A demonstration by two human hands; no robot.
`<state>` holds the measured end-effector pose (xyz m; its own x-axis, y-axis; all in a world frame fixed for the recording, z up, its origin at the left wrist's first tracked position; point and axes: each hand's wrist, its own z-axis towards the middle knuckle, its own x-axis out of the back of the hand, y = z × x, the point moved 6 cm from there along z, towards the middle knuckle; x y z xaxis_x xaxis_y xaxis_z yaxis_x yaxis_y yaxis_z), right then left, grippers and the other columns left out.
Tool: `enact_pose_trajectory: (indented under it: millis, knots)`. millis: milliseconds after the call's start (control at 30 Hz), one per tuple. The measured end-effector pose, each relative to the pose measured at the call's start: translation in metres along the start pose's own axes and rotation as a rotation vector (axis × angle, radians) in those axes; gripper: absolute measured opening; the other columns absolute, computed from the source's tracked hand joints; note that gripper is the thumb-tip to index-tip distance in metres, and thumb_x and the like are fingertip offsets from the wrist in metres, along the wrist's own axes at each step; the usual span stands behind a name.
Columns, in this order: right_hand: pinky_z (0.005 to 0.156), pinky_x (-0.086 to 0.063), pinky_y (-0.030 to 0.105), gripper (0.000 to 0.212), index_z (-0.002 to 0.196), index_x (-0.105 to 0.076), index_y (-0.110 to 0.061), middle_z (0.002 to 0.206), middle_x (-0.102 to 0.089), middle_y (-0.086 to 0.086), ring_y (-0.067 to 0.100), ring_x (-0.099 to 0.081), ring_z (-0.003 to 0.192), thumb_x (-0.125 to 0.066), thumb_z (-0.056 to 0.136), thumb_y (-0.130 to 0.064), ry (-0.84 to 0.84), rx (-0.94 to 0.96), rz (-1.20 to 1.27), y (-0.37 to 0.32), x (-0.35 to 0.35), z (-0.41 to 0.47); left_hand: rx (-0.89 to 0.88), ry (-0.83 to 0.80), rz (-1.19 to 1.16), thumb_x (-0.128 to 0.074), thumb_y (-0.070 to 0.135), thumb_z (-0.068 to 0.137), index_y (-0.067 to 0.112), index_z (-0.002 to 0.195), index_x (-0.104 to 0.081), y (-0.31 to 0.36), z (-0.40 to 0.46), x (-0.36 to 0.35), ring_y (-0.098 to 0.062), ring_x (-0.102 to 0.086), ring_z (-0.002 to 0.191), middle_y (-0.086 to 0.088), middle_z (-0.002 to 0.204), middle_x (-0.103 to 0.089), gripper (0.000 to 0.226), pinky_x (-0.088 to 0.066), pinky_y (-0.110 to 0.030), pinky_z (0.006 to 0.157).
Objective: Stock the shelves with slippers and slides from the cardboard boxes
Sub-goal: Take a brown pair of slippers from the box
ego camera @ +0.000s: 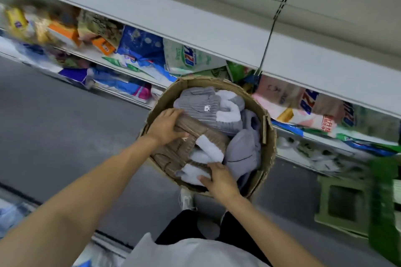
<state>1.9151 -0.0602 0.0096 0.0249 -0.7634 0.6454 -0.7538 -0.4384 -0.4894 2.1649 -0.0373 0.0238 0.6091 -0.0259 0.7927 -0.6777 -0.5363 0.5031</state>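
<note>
The brown ribbed slippers (184, 147) w/ white fleece lining lie in the cardboard box (269, 149) on the floor (65, 119), next to a grey ribbed pair (208, 106) and a lavender pair (245, 149) in the same box. The left hand (166, 125) is closed over the brown pair's far end and the right hand (219, 178) pinches its white-lined near end, both arms bare. Behind the box run white shelves (195, 26) w/ blurred detergent bags (186, 58), a green plastic stool (345, 206) stands to the right, and a sneaker (186, 199) shows just below the box.
</note>
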Motion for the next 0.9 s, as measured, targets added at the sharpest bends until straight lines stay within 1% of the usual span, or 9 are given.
enact_pose_trajectory:
  millis: [100, 233, 300, 367, 400, 467, 567, 733, 900]
  knots:
    - [0.100, -0.044, 0.039, 0.048, 0.138, -0.047, -0.014, 0.141, -0.037, 0.008, 0.031, -0.040, 0.128, -0.053, 0.098, -0.040, -0.013, -0.075, -0.234, -0.011, -0.011, 0.005, -0.004, -0.046, 0.077, -0.083, 0.067, 0.061, 0.023, 0.148, -0.042, -0.011, 0.002, 0.004, -0.031, -0.043, 0.126, -0.010, 0.134, -0.045, 0.106, -0.038, -0.042, 0.111]
    - [0.093, -0.048, 0.037, 0.036, 0.133, -0.054, -0.008, 0.143, -0.045, 0.011, 0.030, -0.043, 0.131, -0.053, 0.097, -0.016, -0.008, -0.111, -0.369, -0.028, -0.012, 0.015, 0.003, -0.159, 0.055, -0.079, 0.074, 0.057, 0.025, 0.145, -0.046, -0.023, -0.006, 0.003, -0.029, -0.046, 0.123, -0.007, 0.129, -0.045, 0.106, -0.041, -0.043, 0.108]
    - [0.074, -0.050, 0.030, 0.023, 0.112, -0.068, -0.006, 0.120, -0.065, 0.012, 0.026, -0.063, 0.109, -0.062, 0.090, -0.009, 0.081, -0.110, -0.401, -0.035, -0.003, 0.019, -0.027, -0.174, 0.084, -0.069, 0.084, 0.054, 0.027, 0.143, -0.046, -0.025, -0.008, 0.003, -0.029, -0.049, 0.125, -0.006, 0.136, -0.052, 0.109, -0.043, -0.041, 0.104]
    - [0.049, -0.042, 0.020, 0.017, 0.072, -0.073, -0.010, 0.077, -0.073, 0.008, 0.019, -0.070, 0.068, -0.087, 0.063, -0.010, 0.128, -0.097, -0.382, -0.035, 0.007, 0.023, -0.044, -0.164, 0.062, -0.068, 0.084, 0.056, 0.028, 0.141, -0.047, -0.028, -0.009, 0.004, -0.028, -0.052, 0.124, -0.003, 0.137, -0.056, 0.103, -0.045, -0.040, 0.102]
    - [0.049, -0.047, 0.020, 0.017, 0.072, -0.073, -0.009, 0.077, -0.073, 0.009, 0.019, -0.070, 0.068, -0.087, 0.062, -0.013, 0.156, -0.092, -0.379, -0.031, 0.007, 0.025, -0.041, -0.156, 0.037, -0.071, 0.081, 0.059, 0.028, 0.139, -0.048, -0.031, -0.011, 0.005, -0.028, -0.053, 0.124, -0.003, 0.138, -0.057, 0.099, -0.046, -0.041, 0.102]
    - [0.078, -0.056, 0.033, 0.027, 0.110, -0.069, -0.007, 0.120, -0.066, 0.013, 0.027, -0.063, 0.108, -0.065, 0.090, -0.025, 0.155, -0.053, -0.314, -0.029, -0.001, 0.026, -0.023, -0.145, -0.020, -0.069, 0.082, 0.058, 0.029, 0.138, -0.048, -0.036, -0.013, 0.007, -0.027, -0.056, 0.122, -0.003, 0.137, -0.057, 0.099, -0.047, -0.042, 0.102]
    - [0.101, -0.047, 0.041, 0.061, 0.144, -0.042, -0.009, 0.155, -0.029, 0.013, 0.033, -0.032, 0.140, -0.057, 0.095, -0.042, 0.066, -0.086, -0.330, -0.026, -0.015, 0.018, -0.015, -0.138, -0.093, -0.061, 0.088, 0.054, 0.030, 0.137, -0.049, -0.040, -0.016, 0.008, -0.025, -0.058, 0.119, -0.004, 0.134, -0.057, 0.102, -0.049, -0.045, 0.100]
    - [0.113, -0.038, 0.043, 0.082, 0.155, -0.014, -0.014, 0.161, -0.012, 0.014, 0.037, -0.016, 0.148, -0.063, 0.091, -0.025, -0.009, -0.146, -0.357, -0.021, -0.039, 0.015, -0.028, -0.120, -0.165, -0.063, 0.082, 0.056, 0.031, 0.134, -0.052, -0.039, -0.023, 0.012, -0.021, -0.059, 0.113, -0.002, 0.127, -0.059, 0.094, -0.050, -0.041, 0.097]
    - [0.102, -0.044, 0.043, 0.067, 0.150, -0.030, -0.021, 0.148, -0.028, 0.012, 0.035, -0.031, 0.129, -0.058, 0.089, -0.025, 0.042, -0.120, -0.296, -0.028, -0.026, 0.018, -0.014, -0.048, -0.251, -0.080, 0.059, 0.071, 0.036, 0.125, -0.055, -0.057, -0.036, 0.019, -0.018, -0.060, 0.107, 0.002, 0.121, -0.061, 0.064, -0.049, -0.035, 0.088]
